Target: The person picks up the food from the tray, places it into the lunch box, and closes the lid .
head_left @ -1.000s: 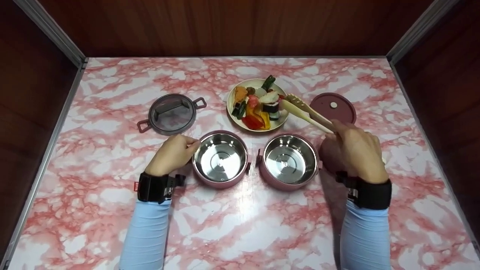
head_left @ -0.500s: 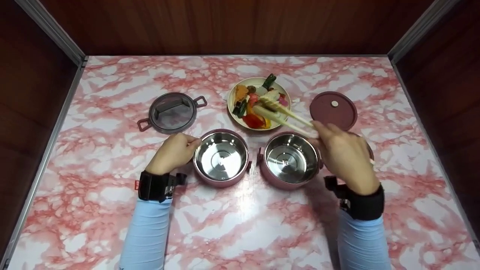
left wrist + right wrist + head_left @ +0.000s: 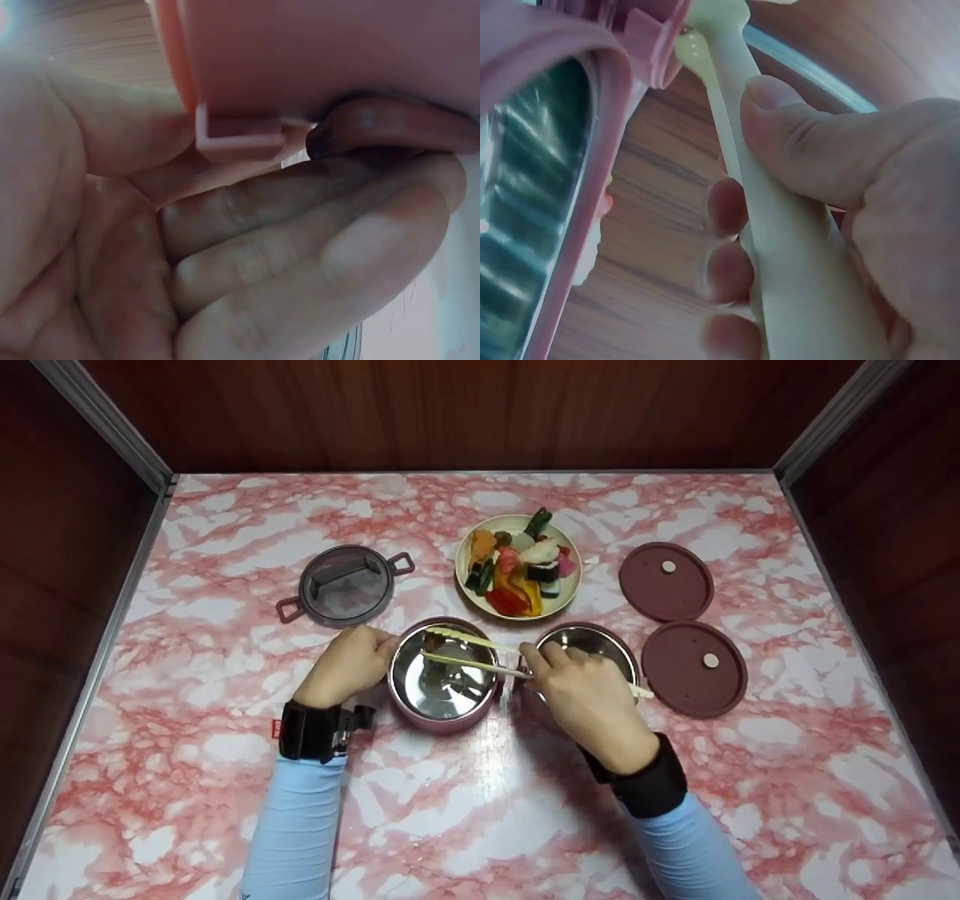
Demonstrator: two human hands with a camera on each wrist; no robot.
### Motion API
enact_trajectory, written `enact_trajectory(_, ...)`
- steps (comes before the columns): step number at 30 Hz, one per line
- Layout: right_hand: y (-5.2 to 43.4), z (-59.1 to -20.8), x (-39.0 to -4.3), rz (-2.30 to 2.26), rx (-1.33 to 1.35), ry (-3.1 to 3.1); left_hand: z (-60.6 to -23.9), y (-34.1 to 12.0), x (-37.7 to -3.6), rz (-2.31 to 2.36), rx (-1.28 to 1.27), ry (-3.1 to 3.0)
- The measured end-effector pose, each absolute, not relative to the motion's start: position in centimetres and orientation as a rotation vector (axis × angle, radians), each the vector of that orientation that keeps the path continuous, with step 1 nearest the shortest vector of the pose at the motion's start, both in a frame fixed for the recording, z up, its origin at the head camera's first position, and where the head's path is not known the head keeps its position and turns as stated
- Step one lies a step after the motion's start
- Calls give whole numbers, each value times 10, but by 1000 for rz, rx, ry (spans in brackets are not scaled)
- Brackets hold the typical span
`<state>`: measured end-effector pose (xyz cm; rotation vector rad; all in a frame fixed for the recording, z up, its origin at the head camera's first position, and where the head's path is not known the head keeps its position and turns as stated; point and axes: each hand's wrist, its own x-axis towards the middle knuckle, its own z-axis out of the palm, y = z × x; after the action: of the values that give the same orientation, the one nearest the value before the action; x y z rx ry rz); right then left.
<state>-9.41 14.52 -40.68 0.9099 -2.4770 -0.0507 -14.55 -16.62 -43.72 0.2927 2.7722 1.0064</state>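
My left hand [image 3: 346, 666] grips the side of the left pink pot [image 3: 444, 726] in the head view; the left wrist view has its fingers [image 3: 300, 262] curled beneath the pot's handle [image 3: 397, 124]. In my right hand [image 3: 585, 697] is a pair of cream tongs [image 3: 480, 666]. They lie across the left pot's steel interior with a small dark brown piece of food [image 3: 433, 641] at their tips. The right wrist view has the thumb and fingers around the tongs [image 3: 795, 255]. The right hand partly hides the right pink pot [image 3: 585, 625] below it.
A cream plate [image 3: 466, 594] of mixed food stands behind the pots. At the back left lies a dark see-through lid [image 3: 345, 600] with two handles. Two maroon lids, an upper lid [image 3: 660, 592] and a lower lid [image 3: 686, 682], lie at the right.
My right hand has carried the tongs from the plate leftward and toward me, over the left pot, with a brown piece at the tips. The left hand has stayed on the pot.
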Motion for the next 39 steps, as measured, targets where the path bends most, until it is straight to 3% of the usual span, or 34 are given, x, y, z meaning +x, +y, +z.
enact_trajectory(17, 136, -413, -93, -122, 829, -2434, -436, -166, -145, 1000, 270, 2751)
enact_trajectory(28, 149, -392, -85, 127, 888, -2679, -437, -165, -145, 995, 274, 2757)
enact_trajectory(39, 193, -370, -92, 160, 618, -2571, -437, -165, -145, 978, 266, 2753)
